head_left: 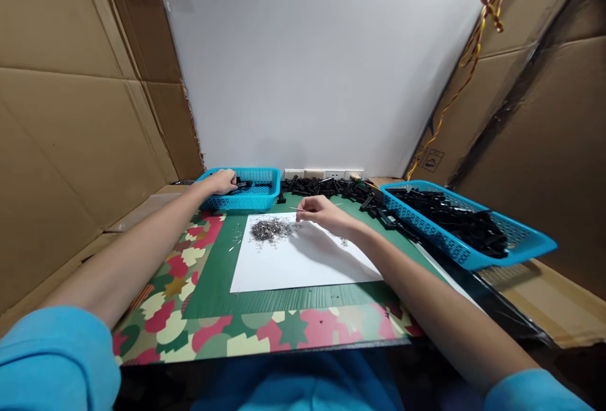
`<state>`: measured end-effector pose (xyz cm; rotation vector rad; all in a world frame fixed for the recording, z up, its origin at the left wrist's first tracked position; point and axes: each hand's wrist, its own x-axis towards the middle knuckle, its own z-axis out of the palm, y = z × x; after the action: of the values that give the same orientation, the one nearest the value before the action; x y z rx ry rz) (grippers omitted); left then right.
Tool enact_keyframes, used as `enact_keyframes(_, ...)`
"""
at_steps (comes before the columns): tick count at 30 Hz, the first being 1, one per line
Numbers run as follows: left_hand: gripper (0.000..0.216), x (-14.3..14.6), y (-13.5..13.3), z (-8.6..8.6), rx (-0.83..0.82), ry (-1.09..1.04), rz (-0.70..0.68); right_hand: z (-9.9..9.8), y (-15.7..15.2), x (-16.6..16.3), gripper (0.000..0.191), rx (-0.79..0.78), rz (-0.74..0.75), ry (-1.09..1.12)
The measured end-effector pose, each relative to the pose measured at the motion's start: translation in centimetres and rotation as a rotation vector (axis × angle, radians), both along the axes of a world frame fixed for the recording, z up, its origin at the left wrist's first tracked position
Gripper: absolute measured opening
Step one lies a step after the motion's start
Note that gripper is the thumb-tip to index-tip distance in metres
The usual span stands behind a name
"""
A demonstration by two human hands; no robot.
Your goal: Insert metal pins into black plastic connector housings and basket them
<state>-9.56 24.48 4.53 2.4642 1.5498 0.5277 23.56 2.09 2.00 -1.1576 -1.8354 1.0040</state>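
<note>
My left hand (223, 182) reaches over the rim of the left blue plastic basket (258, 201). Its fingers are curled down beside black plastic pieces (244, 184) lying in that basket; whatever they grip is hidden. Above a white sheet of paper (284, 272), my right hand (322, 211) pinches a thin, pointed metal tool (297, 209) that sticks out to the left. Below and left of that hand, a pile of tiny shiny metal parts (271, 229) rests on the paper. A few more small metal parts (343, 241) lie under my right wrist.
Black plastic pieces (326, 186) are heaped along the back wall. A second blue basket (525, 237), full of black strips (449, 218), stands at the right. Cardboard walls (61, 114) enclose both sides, and a twisted yellow wire (466, 60) hangs at the right.
</note>
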Motion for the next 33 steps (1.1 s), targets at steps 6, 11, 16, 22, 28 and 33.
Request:
enact_keyframes(6, 0.028, -0.3, -1.0, 1.8, 0.109, -0.139, -0.020, -1.2, 0.8, 0.4, 0.027, -0.042, 0.012, 0.144)
enact_keyframes(11, 0.022, 0.4, -4.6, 2.6, 0.170, -0.327, 0.008, -1.3, 0.8, 0.6, 0.024, -0.078, 0.051, 0.109)
enact_keyframes(16, 0.035, 3.8, -11.7, 1.3, -0.137, -0.936, -0.148, -1.6, 0.9, 0.0, 0.019, -0.064, 0.038, 0.100)
enact_keyframes(22, 0.027, 6.9, -18.5, -1.1, -0.537, -1.261, -0.242, -1.8, 0.5, -0.5, 0.013, -0.021, 0.023, 0.050)
enact_keyframes(28, 0.017, 7.3, -19.9, -2.4, -0.563, -1.318, -0.163, -0.7, -0.7, -1.3, 0.013, 0.206, 0.094, -0.140)
enact_keyframes(33, 0.011, 7.3, -19.9, -2.7, -0.482, -1.314, -0.163, -1.3, -1.1, -2.3, 0.019, 0.361, 0.054, -0.219)
